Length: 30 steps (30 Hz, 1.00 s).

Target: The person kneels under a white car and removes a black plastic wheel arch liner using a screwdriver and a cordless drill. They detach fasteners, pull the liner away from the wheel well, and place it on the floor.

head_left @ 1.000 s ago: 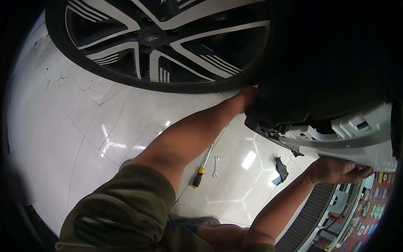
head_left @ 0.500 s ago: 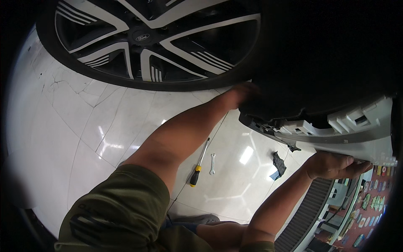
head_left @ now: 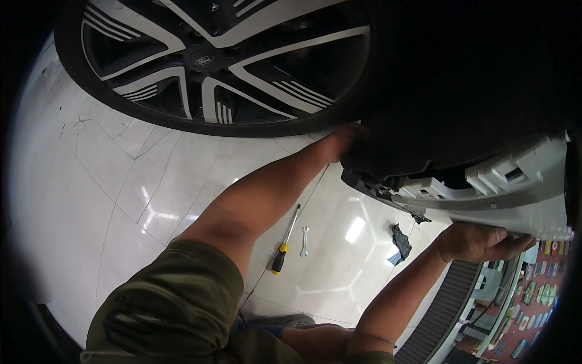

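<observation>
A white car bumper (head_left: pixel 503 212) with clip slots along its edge hangs at the right, standing off from the dark wheel arch liner (head_left: pixel 388 142). Against the bumper's outer face is my right hand (head_left: pixel 479 241), its fingers curled and its thumb up by the panel. My left hand (head_left: pixel 347 142) reaches in at the liner's lower corner, close to the tyre (head_left: pixel 254 128); its fingers vanish in the dark, so what they touch is hidden. Below, a yellow-and-black screwdriver (head_left: pixel 281 258) and a small open-ended wrench (head_left: pixel 305 242) lie on the floor.
A car wheel (head_left: pixel 203 60) with dark and silver spokes fills the upper left. Crumpled black plastic (head_left: pixel 400 239) lies on the glossy white tiles (head_left: pixel 151 182). A dark floor grate (head_left: pixel 442 309) and a red display board (head_left: pixel 533 303) with small coloured items stand at the lower right.
Both hands keep their places at the bumper and liner. The view has shifted slightly, so the floor tools sit a little lower and left in it.
</observation>
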Motion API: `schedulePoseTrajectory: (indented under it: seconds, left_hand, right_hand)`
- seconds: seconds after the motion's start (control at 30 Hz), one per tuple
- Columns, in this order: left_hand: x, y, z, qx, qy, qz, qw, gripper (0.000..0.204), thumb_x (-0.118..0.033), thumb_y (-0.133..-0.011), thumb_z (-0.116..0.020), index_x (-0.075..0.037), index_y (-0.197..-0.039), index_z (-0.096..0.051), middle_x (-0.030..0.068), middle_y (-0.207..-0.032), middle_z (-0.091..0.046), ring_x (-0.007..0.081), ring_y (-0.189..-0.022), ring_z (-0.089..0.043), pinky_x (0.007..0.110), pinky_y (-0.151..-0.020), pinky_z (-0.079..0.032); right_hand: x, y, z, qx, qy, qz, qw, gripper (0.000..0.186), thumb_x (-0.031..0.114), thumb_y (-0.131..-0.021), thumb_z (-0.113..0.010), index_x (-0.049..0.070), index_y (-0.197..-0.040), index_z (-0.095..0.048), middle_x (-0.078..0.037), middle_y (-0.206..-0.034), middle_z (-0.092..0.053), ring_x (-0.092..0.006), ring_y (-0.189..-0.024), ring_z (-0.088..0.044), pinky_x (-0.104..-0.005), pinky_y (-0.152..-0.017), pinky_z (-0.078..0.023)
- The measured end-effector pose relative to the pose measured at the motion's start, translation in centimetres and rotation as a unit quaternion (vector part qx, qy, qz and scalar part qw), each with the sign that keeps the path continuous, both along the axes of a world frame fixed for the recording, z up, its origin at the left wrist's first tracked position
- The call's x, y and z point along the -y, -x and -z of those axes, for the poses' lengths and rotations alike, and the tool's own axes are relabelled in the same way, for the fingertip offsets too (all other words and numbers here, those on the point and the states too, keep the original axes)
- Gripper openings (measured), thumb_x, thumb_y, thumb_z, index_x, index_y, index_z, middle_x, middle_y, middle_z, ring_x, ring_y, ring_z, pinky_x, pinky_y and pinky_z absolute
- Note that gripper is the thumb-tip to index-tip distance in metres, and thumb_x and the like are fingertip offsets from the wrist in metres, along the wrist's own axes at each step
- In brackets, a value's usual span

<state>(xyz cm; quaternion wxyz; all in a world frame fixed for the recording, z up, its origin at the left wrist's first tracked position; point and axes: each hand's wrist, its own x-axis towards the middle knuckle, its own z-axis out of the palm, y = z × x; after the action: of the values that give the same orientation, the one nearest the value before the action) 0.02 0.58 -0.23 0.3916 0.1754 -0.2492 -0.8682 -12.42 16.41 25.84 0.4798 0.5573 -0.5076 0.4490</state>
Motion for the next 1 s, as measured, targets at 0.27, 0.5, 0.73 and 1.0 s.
schedulePoseTrajectory:
  seconds: [0.27,0.5,0.73,1.0]
  left_hand:
    - [0.0,0.8,0.6,0.053,-0.010,-0.023,0.998,0.027,-0.016,-0.085,-0.059,-0.003,-0.108,-0.064,0.0148,-0.106,-0.065,0.0242,-0.095,-0.063,0.038,-0.084,-0.051]
    - [-0.6,0.3,-2.2,0.235,0.062,-0.017,0.970,0.027,-0.023,-0.084,-0.064,-0.002,-0.102,-0.066,0.0116,-0.097,-0.067,0.0193,-0.087,-0.064,0.033,-0.080,-0.051]
    - [0.6,0.5,1.2,0.070,0.112,0.001,0.991,0.026,-0.021,-0.086,-0.062,-0.001,-0.102,-0.065,0.0114,-0.098,-0.067,0.0202,-0.085,-0.065,0.033,-0.077,-0.053]
    - [0.7,-0.2,0.6,-0.036,0.000,0.056,0.998,0.021,-0.019,-0.087,-0.059,-0.003,-0.100,-0.063,0.0127,-0.097,-0.066,0.0232,-0.087,-0.066,0.035,-0.079,-0.056]
  right_hand:
    - [-0.2,-1.8,0.3,0.071,-0.027,-0.062,0.995,0.063,0.042,-0.094,-0.033,0.001,-0.140,-0.019,-0.025,-0.137,-0.030,-0.0359,-0.121,-0.044,-0.0487,-0.094,-0.048]
    - [-0.4,-1.6,0.4,0.096,-0.030,-0.084,0.991,0.065,0.042,-0.094,-0.033,0.005,-0.143,-0.014,-0.024,-0.140,-0.026,-0.0345,-0.128,-0.038,-0.0527,-0.097,-0.047]
    - [-0.3,-0.4,0.5,0.045,-0.007,0.002,0.999,0.074,0.052,-0.091,-0.034,0.003,-0.143,-0.017,-0.027,-0.141,-0.025,-0.0391,-0.127,-0.036,-0.0513,-0.097,-0.046]
    - [0.3,-0.3,0.3,-0.016,0.015,-0.041,0.999,0.061,0.038,-0.093,-0.038,0.001,-0.139,-0.023,-0.023,-0.141,-0.025,-0.0333,-0.128,-0.035,-0.0426,-0.106,-0.038]
